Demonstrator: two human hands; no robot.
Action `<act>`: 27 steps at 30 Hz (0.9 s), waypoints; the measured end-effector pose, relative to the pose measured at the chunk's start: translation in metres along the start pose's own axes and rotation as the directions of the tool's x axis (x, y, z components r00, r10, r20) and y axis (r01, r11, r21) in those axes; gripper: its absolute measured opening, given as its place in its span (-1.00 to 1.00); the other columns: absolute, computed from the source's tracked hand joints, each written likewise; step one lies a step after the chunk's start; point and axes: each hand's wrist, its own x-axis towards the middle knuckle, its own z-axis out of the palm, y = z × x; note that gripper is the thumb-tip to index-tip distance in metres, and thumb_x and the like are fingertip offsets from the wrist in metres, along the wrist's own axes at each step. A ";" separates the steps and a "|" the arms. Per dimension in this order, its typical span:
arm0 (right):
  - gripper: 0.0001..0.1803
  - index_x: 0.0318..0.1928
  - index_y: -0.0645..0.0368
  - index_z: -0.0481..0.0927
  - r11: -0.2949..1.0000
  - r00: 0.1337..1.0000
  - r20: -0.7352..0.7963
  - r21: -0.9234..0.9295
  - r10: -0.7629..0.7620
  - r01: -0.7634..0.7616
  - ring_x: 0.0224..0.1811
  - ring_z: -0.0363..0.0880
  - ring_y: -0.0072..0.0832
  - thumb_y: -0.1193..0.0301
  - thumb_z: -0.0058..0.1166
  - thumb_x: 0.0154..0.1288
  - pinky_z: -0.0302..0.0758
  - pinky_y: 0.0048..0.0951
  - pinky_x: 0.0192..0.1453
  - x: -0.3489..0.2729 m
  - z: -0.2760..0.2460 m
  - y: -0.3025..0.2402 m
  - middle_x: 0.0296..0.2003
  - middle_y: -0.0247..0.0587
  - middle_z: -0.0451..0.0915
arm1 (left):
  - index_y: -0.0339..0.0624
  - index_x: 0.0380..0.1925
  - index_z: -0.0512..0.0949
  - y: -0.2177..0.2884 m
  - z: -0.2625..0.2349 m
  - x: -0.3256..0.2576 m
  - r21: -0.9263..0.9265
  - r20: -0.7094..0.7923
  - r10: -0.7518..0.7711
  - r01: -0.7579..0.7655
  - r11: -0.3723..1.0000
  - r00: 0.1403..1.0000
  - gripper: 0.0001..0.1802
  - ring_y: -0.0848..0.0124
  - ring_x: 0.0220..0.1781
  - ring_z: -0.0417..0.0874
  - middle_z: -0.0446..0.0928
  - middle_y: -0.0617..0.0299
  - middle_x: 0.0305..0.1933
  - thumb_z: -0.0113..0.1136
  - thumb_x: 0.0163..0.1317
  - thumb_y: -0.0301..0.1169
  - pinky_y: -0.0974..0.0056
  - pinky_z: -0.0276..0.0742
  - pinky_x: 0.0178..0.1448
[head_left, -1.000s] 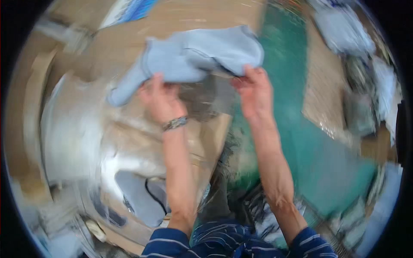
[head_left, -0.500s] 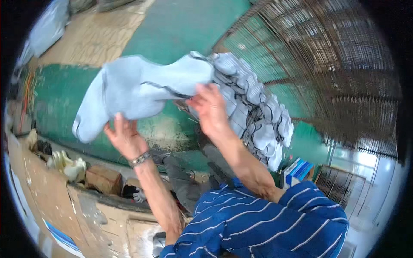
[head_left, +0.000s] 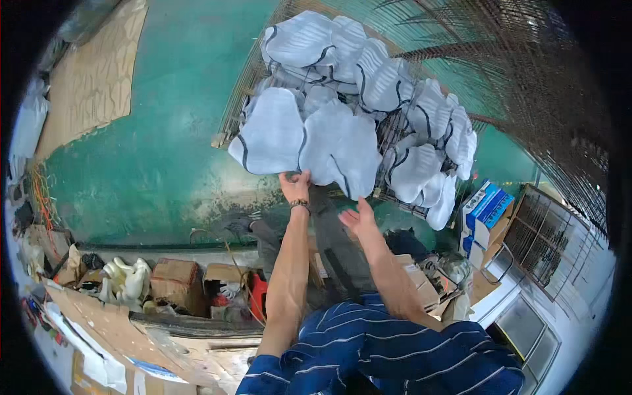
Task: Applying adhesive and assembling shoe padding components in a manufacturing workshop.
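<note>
At the near edge of a wire rack [head_left: 230, 125], a pale grey cloth piece [head_left: 342, 141] marked with dark lines is being supported by a pile of similar pieces [head_left: 385, 79]. Directly to its left, a second pale piece [head_left: 268, 131] is being displayed beside it; whether the two are being joined as one cannot be told. The lower border, near the place where they meet, is being touched by the fingers of the left hand [head_left: 296, 189]; whether the cloth is being clamped between them cannot be determined. A bracelet [head_left: 299, 203] is being worn on the left wrist. The right hand [head_left: 359, 220] is being held just below the lower right lobe of the cloth piece, its fingers spread apart; contact with the border cannot be confirmed. Around the rack, a green floor [head_left: 171, 118] is being partly covered, on the left, by a brown sheet [head_left: 92, 92]. Toward the lower left, a cardboard box [head_left: 178, 284] is being stored near a red object [head_left: 259, 296]. On the right, a blue and white box [head_left: 488, 207] is being kept beside a framed grille [head_left: 534, 238].
</note>
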 end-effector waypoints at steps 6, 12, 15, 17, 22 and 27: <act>-0.49 0.21 0.18 0.55 0.728 0.777 0.438 -0.324 -0.452 0.605 -0.06 0.67 -0.43 0.08 0.18 0.47 0.63 -0.28 -0.01 -0.029 0.017 -0.010 -0.07 -0.22 0.67 | -0.19 0.21 0.35 -0.026 -0.003 0.015 -0.092 0.024 0.077 -0.074 0.993 0.997 -0.32 0.43 -0.40 0.58 0.55 0.27 -0.35 0.51 0.14 -0.50 0.24 0.59 -0.36; -0.40 0.31 0.24 0.50 0.749 0.346 0.936 -0.188 -0.059 0.635 0.12 0.68 -0.38 0.00 0.03 0.55 0.59 -0.30 0.15 -0.043 0.167 -0.047 0.12 -0.03 0.68 | -0.21 0.27 0.27 -0.019 -0.003 0.021 -0.139 0.128 0.034 -0.016 0.990 0.991 -0.31 0.41 -0.33 0.60 0.56 0.24 -0.25 0.45 0.23 -0.49 0.26 0.61 -0.31; -0.37 0.37 0.21 0.46 0.702 0.542 0.821 -0.493 0.180 0.514 0.11 0.69 -0.33 -0.01 -0.01 0.56 0.56 -0.28 0.23 -0.027 0.206 -0.053 0.20 0.00 0.63 | -0.22 0.28 0.27 -0.006 -0.010 0.021 -0.050 0.135 -0.064 0.071 0.996 0.989 -0.32 0.39 -0.29 0.63 0.58 0.23 -0.23 0.45 0.25 -0.46 0.20 0.66 -0.25; -0.36 0.44 0.17 0.39 0.645 0.526 0.837 -0.487 0.152 0.589 0.10 0.69 -0.30 0.02 -0.02 0.56 0.57 -0.27 0.26 -0.013 0.214 -0.051 0.28 0.03 0.58 | -0.20 0.41 0.22 0.006 -0.014 0.014 -0.002 0.144 -0.093 0.095 0.996 0.985 -0.19 0.31 -0.10 0.65 0.57 0.18 -0.11 0.48 0.26 -0.35 0.12 0.69 -0.01; -0.25 0.51 0.16 0.27 0.690 0.526 0.839 -0.462 0.136 0.557 0.15 0.67 -0.23 -0.03 0.00 0.52 0.55 -0.24 0.27 0.020 0.219 -0.047 0.34 0.04 0.52 | -0.16 0.60 0.02 0.044 -0.035 -0.022 -0.165 0.311 -0.132 0.190 0.968 0.941 0.00 0.16 0.38 0.50 0.43 -0.02 0.38 0.42 0.33 -0.22 0.00 0.55 0.34; -0.33 0.43 0.17 0.37 0.719 0.492 0.859 -0.428 0.137 0.547 0.11 0.65 -0.25 -0.02 -0.01 0.53 0.57 -0.21 0.21 0.039 0.227 -0.043 0.17 -0.03 0.62 | -0.26 0.54 0.15 0.089 -0.081 -0.059 -0.215 0.104 0.139 -0.114 0.970 0.985 -0.21 0.08 0.31 0.61 0.45 -0.09 0.41 0.30 0.44 -0.26 0.08 0.58 0.35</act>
